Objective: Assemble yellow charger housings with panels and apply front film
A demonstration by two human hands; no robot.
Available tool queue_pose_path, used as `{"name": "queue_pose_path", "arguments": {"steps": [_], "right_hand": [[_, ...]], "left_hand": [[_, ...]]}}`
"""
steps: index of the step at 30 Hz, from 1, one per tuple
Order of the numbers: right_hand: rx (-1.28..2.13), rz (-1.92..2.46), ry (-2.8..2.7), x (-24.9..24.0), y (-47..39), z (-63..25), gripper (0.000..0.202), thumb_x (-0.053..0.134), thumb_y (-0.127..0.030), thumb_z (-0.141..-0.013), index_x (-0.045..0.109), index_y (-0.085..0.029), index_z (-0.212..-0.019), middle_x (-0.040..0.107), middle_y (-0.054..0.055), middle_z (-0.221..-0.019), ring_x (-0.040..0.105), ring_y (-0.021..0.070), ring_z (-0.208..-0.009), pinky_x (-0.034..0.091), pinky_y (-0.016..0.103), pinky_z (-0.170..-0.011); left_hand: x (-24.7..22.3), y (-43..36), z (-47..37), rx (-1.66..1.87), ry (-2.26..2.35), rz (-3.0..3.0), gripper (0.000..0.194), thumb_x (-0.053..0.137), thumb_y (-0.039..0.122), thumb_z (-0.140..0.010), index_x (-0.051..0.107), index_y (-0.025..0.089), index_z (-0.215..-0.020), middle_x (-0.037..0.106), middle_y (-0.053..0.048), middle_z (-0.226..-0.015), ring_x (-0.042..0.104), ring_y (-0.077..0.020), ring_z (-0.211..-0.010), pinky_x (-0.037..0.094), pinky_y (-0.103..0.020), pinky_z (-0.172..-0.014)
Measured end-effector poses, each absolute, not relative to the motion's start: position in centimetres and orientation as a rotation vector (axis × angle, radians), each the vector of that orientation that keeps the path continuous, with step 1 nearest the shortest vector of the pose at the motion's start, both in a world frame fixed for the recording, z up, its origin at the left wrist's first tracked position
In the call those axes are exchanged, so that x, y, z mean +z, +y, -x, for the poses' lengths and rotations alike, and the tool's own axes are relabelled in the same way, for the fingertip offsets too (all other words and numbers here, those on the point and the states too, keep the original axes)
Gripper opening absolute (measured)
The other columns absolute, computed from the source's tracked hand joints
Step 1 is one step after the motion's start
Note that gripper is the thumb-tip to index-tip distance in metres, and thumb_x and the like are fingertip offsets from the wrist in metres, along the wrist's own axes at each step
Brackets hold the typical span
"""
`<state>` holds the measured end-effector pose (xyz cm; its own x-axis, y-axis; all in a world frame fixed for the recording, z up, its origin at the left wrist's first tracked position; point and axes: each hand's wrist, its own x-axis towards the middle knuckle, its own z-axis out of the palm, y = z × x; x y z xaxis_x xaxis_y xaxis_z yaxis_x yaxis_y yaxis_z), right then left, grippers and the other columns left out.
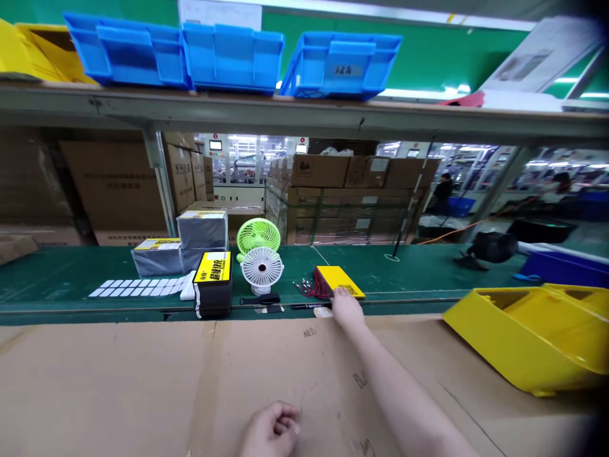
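Note:
My right hand (348,310) reaches forward to the near edge of a low stack of yellow printed cards (340,279); its fingertips are closed at the top card's edge, partly hidden by the hand. Red cords with small metal ends (311,288) lie along the stack's left side. My left hand (273,430) rests low over the cardboard sheet (118,387), fingers loosely curled, with nothing visible in them. Left of the cords stand a white desk fan (262,270) and a green fan (258,236). A taller stack of yellow-topped black boxes (212,284) is beside them.
A yellow bin (514,343) sits on the right of the cardboard. Wrapped stacks (202,231) and a sheet of white labels (137,287) lie on the green bench (409,273). Overhead, a shelf (266,114) carries blue bins (233,57). A black fan (492,246) stands at right.

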<state>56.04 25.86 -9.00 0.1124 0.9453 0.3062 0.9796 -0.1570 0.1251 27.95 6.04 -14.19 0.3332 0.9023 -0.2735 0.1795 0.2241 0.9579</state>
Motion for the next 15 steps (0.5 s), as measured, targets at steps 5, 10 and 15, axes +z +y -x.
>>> {"name": "queue_pose_path", "arguments": {"steps": [5,10,15], "right_hand": [[-0.500,2.337,-1.937,-9.1,25.8,-56.1,0.033,0.054,-0.033,-0.086,0.054,-0.012,-0.111,0.056,0.010,-0.113,0.057,0.0194,-0.098,0.048,0.039,-0.084],[-0.467,2.436,-1.920,-9.0,26.9,-56.4,0.033,0.055,-0.033,-0.086,0.054,-0.010,-0.110,0.057,0.011,-0.110,0.058,0.0188,-0.095,0.049,0.038,-0.082],[-0.435,2.464,-1.916,-9.1,27.6,-56.2,0.033,0.055,-0.033,-0.086,0.054,-0.011,-0.110,0.057,0.010,-0.111,0.057,0.0190,-0.096,0.049,0.038,-0.082]], "left_hand": [[-14.5,6.4,-28.2,0.634,1.173,-1.253,0.031,0.066,0.033,-0.065,0.067,0.019,-0.092,0.066,-0.004,-0.080,0.056,-0.0170,-0.070,0.042,-0.029,-0.071],[-13.6,6.4,-28.1,0.602,1.179,-1.247,0.033,0.067,0.034,-0.064,0.067,0.019,-0.094,0.067,-0.005,-0.083,0.057,-0.0172,-0.071,0.043,-0.029,-0.072],[-13.1,6.4,-27.7,0.611,1.105,-1.217,0.032,0.066,0.034,-0.065,0.068,0.020,-0.094,0.067,-0.006,-0.084,0.058,-0.0181,-0.074,0.044,-0.030,-0.074]]}}
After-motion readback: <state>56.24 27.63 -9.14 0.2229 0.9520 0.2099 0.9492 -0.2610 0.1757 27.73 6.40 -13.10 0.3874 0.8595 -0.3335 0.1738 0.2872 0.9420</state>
